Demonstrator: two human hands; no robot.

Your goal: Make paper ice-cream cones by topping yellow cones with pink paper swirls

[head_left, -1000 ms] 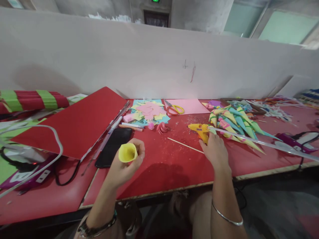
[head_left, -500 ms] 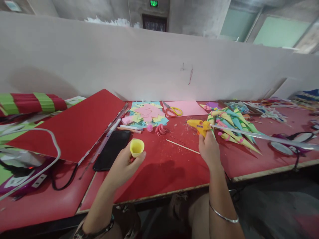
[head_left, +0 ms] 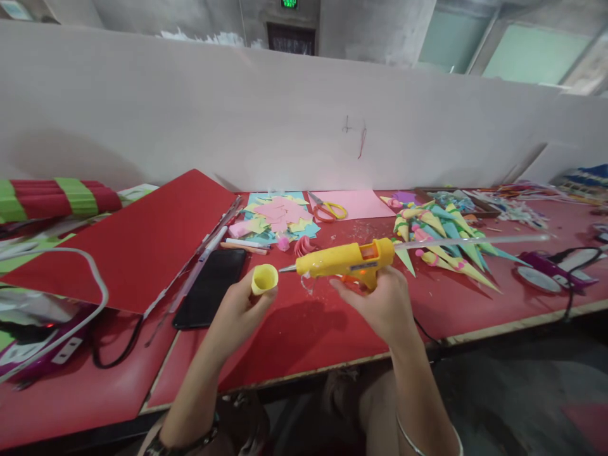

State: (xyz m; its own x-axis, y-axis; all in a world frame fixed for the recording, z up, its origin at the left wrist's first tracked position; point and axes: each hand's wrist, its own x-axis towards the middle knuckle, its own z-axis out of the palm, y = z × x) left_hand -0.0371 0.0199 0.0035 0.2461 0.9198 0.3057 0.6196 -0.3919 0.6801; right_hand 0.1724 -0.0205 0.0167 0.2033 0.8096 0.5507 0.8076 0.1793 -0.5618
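Note:
My left hand [head_left: 247, 310] is closed around a yellow paper cone [head_left: 265, 279], its open mouth facing up toward me. In my right hand [head_left: 384, 304] is a yellow glue gun [head_left: 344, 259] with a long clear glue stick [head_left: 475, 240] coming out of its back. The gun's metal nozzle points left, close to the cone's rim. A curled pink paper piece [head_left: 304, 246] and a pink pompom [head_left: 283, 243] lie behind the gun. Finished-looking paper cones [head_left: 446, 234] are heaped to the right.
A black phone [head_left: 211, 288], pens [head_left: 244, 246] and red card [head_left: 128, 240] lie at the left. Paper scraps [head_left: 280, 215], scissors [head_left: 330, 209] and pink paper [head_left: 354, 204] are at the back. Purple power strips [head_left: 555, 273] sit on both sides; a pale partition [head_left: 285, 120] stands behind.
The glue gun has moved left and turned side-on, its nozzle now near the cone. My left hand has stayed nearly in place with the cone.

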